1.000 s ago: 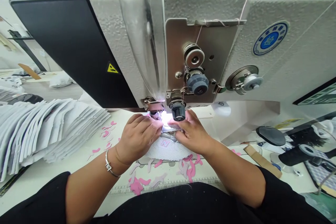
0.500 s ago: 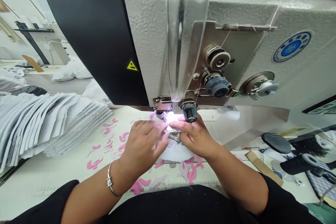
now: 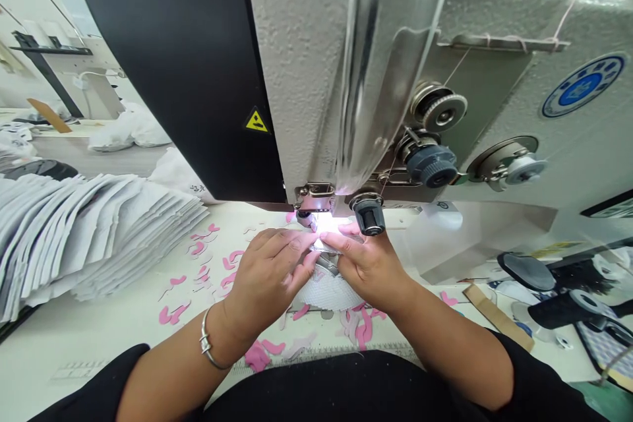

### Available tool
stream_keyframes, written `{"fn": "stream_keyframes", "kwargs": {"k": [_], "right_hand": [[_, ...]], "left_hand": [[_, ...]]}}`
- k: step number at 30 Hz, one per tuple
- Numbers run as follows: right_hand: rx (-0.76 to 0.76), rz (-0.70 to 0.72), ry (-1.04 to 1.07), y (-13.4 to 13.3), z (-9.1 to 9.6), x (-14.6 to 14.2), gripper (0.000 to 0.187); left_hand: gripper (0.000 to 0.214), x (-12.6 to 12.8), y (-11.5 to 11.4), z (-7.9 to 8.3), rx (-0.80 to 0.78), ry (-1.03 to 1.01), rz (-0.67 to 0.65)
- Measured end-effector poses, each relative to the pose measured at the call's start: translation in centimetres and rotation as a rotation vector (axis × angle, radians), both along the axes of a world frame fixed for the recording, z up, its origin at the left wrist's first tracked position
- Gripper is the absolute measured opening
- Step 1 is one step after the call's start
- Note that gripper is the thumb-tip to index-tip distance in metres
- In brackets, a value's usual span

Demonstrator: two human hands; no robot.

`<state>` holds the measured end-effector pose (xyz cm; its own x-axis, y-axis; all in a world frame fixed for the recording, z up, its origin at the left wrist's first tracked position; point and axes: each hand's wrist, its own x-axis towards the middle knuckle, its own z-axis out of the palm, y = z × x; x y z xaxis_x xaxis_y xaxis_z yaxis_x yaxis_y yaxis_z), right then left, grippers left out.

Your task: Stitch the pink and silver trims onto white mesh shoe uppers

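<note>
Under the lit needle area of a sewing machine (image 3: 301, 46) lies a white textured fabric piece (image 3: 329, 291) with a grey patch on it. My left hand (image 3: 271, 270) pinches its upper left edge, fingertips close to the presser foot (image 3: 307, 219). From the other side, my right hand (image 3: 370, 264) grips the same edge with thumb and fingers. The fingertips of both hands almost meet in the bright light. Glare hides the needle and the exact stitching spot.
A fanned stack of white fabric pieces (image 3: 99, 237) stands at left. Pink scraps (image 3: 257, 356) litter the table around a ruler strip (image 3: 326, 351). At right lie a black thread spool (image 3: 564, 310) and a brown cardboard strip (image 3: 499, 316). A clear tube (image 3: 390, 79) hangs before the machine.
The camera view has shifted, so the machine head appears larger and further right. Both hands keep their hold on the fabric near the presser foot, with hardly any movement.
</note>
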<state>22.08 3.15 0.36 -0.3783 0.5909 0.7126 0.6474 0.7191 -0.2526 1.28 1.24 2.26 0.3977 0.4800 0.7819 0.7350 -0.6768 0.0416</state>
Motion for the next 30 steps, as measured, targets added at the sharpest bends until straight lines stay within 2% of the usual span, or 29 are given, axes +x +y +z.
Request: {"fn": "stream_keyframes", "kwargs": {"k": [4, 9, 22, 30], "right_hand": [[0.069, -0.067, -0.003, -0.5, -0.5, -0.6, 0.041], [0.098, -0.053, 0.044, -0.4, -1.2, -0.7, 0.036], [0.133, -0.036, 0.030, -0.6, -1.1, -0.8, 0.027], [0.109, -0.100, 0.004, -0.3, -1.3, -1.4, 0.024]], "left_hand": [[0.038, -0.8, 0.9, -0.3, 0.016, 0.006, -0.075], [0.039, -1.2, 1.6, -0.7, 0.051, -0.001, -0.116], [0.038, -1.3, 2.2, -1.1, 0.030, -0.042, -0.136], [0.023, -2.1, 3.0, -2.2, 0.028, -0.130, -0.087]]}}
